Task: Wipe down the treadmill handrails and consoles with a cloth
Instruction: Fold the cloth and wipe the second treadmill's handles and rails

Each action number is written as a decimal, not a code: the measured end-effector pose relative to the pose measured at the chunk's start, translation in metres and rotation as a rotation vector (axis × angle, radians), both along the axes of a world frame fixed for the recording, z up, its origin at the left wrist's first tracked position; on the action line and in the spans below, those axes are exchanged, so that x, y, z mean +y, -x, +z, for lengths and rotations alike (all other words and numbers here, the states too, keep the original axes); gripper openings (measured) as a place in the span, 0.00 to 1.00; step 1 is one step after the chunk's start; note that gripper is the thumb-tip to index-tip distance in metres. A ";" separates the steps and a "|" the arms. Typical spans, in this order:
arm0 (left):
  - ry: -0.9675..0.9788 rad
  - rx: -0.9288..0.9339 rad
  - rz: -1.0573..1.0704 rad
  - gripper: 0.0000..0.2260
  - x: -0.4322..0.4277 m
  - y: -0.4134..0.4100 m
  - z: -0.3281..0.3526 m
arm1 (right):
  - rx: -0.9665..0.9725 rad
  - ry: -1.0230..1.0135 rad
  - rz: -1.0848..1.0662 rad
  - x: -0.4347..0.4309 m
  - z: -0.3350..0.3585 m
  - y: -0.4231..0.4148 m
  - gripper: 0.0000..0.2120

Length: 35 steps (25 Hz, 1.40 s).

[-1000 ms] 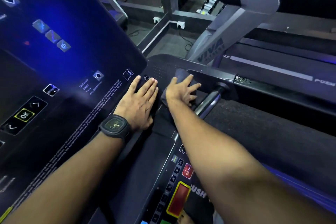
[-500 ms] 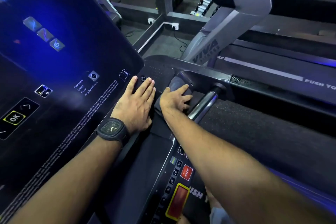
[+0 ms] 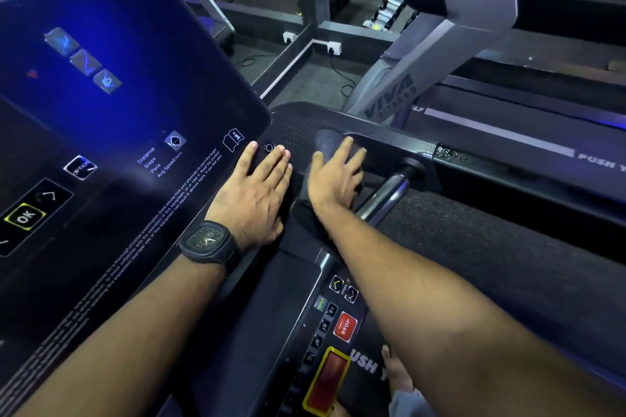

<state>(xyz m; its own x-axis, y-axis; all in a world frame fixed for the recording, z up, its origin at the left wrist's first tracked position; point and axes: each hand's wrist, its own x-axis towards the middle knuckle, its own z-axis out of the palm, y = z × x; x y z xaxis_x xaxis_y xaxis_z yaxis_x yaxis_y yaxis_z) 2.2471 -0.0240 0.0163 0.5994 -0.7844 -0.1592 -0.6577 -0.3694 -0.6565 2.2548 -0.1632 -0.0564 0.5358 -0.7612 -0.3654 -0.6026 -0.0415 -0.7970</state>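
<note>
On console (image 3: pixel 142 101) corner: left hand (image 3: pixel 256 195) flat; right hand (image 3: pixel 333 179) presses one cloth (image 3: pixel 326 143)

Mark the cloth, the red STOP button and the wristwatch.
cloth (image 3: pixel 327 143): head view, on its exposed upper corner.
STOP button (image 3: pixel 345 327): head view, on the centre of its red face.
wristwatch (image 3: pixel 207 240): head view, on the middle of the dial.

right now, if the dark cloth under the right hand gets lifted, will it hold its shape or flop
Probably floppy: the cloth bunches and drapes over the console edge under the right hand. Likely light, as it looks thin. Pushed, it should slide and crumple, not roll.
</note>
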 end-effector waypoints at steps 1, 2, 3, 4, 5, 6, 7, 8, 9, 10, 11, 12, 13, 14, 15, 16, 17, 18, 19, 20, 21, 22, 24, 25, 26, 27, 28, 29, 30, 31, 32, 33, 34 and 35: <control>-0.003 -0.002 0.003 0.40 0.001 0.000 0.000 | 0.010 -0.134 -0.149 -0.009 -0.003 -0.001 0.35; 0.001 -0.004 0.002 0.40 0.001 -0.001 0.000 | 0.065 -0.272 -0.254 -0.010 -0.004 0.000 0.35; 0.002 -0.003 0.000 0.40 0.001 -0.001 0.000 | 0.102 -0.327 -0.253 -0.002 0.001 0.002 0.36; -0.002 -0.001 -0.001 0.40 0.001 -0.002 0.001 | 0.093 -0.282 -0.188 0.014 0.005 0.006 0.37; -0.002 -0.004 -0.001 0.40 0.000 -0.002 0.001 | 0.067 -0.145 -0.053 0.026 0.004 0.010 0.37; 0.001 -0.008 -0.002 0.40 0.000 -0.003 0.000 | 0.006 -0.040 0.047 0.024 0.004 0.011 0.36; 0.000 -0.005 -0.002 0.40 -0.001 -0.003 0.000 | -0.041 0.000 0.074 0.009 0.002 0.006 0.36; -0.009 -0.002 -0.002 0.40 -0.001 -0.002 -0.001 | -0.052 -0.078 -0.030 -0.008 -0.004 -0.001 0.35; -0.017 -0.003 0.000 0.40 -0.001 -0.001 -0.002 | -0.029 -0.210 -0.195 -0.018 -0.007 -0.004 0.35; -0.017 -0.003 0.007 0.40 -0.001 -0.001 -0.001 | 0.037 -0.306 -0.285 -0.022 -0.011 -0.002 0.35; -0.016 0.001 0.013 0.40 -0.001 -0.001 0.000 | 0.077 -0.323 -0.257 -0.013 -0.007 0.004 0.35; -0.012 0.000 0.012 0.40 -0.001 -0.002 0.000 | 0.115 -0.222 -0.135 0.006 -0.001 0.011 0.36; -0.005 -0.006 0.007 0.40 -0.001 -0.003 0.000 | 0.125 -0.121 -0.006 0.018 0.000 0.013 0.36; -0.001 -0.004 -0.002 0.39 -0.003 -0.003 0.001 | 0.101 -0.051 0.060 0.016 0.003 0.009 0.35; -0.011 0.010 -0.002 0.39 -0.003 -0.002 0.002 | 0.068 -0.036 0.072 0.004 0.004 0.001 0.34; -0.013 0.013 0.004 0.40 -0.003 0.000 0.002 | 0.049 -0.059 0.018 -0.008 0.006 -0.005 0.34; -0.009 0.004 0.008 0.40 -0.002 0.000 0.000 | 0.055 -0.097 -0.065 -0.016 0.006 -0.009 0.33; -0.005 0.003 0.012 0.40 -0.002 0.001 0.001 | 0.084 -0.164 -0.131 -0.017 0.005 -0.009 0.33; -0.002 0.013 0.017 0.40 -0.002 0.000 0.002 | 0.107 -0.210 -0.131 -0.008 0.005 -0.003 0.34; -0.002 0.020 0.020 0.39 -0.003 -0.001 0.003 | 0.140 -0.203 -0.076 0.007 0.005 0.004 0.35; 0.002 0.020 0.019 0.39 -0.003 -0.001 0.002 | 0.157 -0.158 -0.010 0.018 0.002 0.009 0.35; 0.006 0.018 0.017 0.40 -0.003 -0.002 0.002 | 0.141 -0.126 0.045 0.019 0.004 0.011 0.36; -0.002 0.026 0.016 0.40 -0.004 -0.001 0.004 | 0.077 -0.126 0.012 -0.009 0.006 -0.005 0.35; -0.004 0.022 0.013 0.40 -0.003 0.000 0.002 | 0.057 -0.149 -0.083 -0.022 0.007 -0.012 0.33; -0.002 0.018 0.011 0.40 -0.003 0.000 0.002 | 0.066 -0.199 -0.188 -0.027 0.009 -0.015 0.32; 0.001 0.019 0.013 0.40 -0.002 0.001 0.002 | 0.088 -0.242 -0.244 -0.021 0.009 -0.011 0.32; 0.002 0.024 0.016 0.39 -0.003 0.001 0.004 | 0.118 -0.239 -0.207 -0.007 0.010 -0.004 0.33; 0.002 0.025 0.019 0.39 -0.003 0.001 0.005 | 0.130 -0.198 -0.128 0.009 0.008 0.003 0.34; 0.003 0.019 0.020 0.39 -0.002 0.000 0.004 | 0.111 -0.119 -0.027 0.019 0.004 0.009 0.34; 0.006 0.014 0.016 0.39 -0.002 -0.001 0.004 | 0.068 -0.040 0.052 0.017 0.003 0.010 0.34; 0.009 0.020 0.009 0.40 -0.002 -0.002 0.004 | 0.046 0.001 0.069 0.005 0.003 0.004 0.34; 0.006 0.023 0.006 0.40 -0.003 -0.001 0.004 | 0.045 -0.035 -0.010 -0.007 0.003 -0.002 0.34; 0.002 0.018 0.008 0.40 -0.003 0.000 0.003 | 0.066 -0.129 -0.127 -0.012 0.006 -0.006 0.34; -0.003 0.016 0.015 0.40 -0.002 0.001 0.003 | 0.114 -0.237 -0.210 -0.011 0.007 -0.006 0.35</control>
<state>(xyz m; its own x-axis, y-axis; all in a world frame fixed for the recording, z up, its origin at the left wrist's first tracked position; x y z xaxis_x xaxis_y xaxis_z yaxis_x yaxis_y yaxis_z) 2.2464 -0.0264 0.0189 0.6088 -0.7747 -0.1710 -0.6625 -0.3779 -0.6468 2.2605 -0.1737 -0.0494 0.3215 -0.7376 -0.5938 -0.6640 0.2715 -0.6967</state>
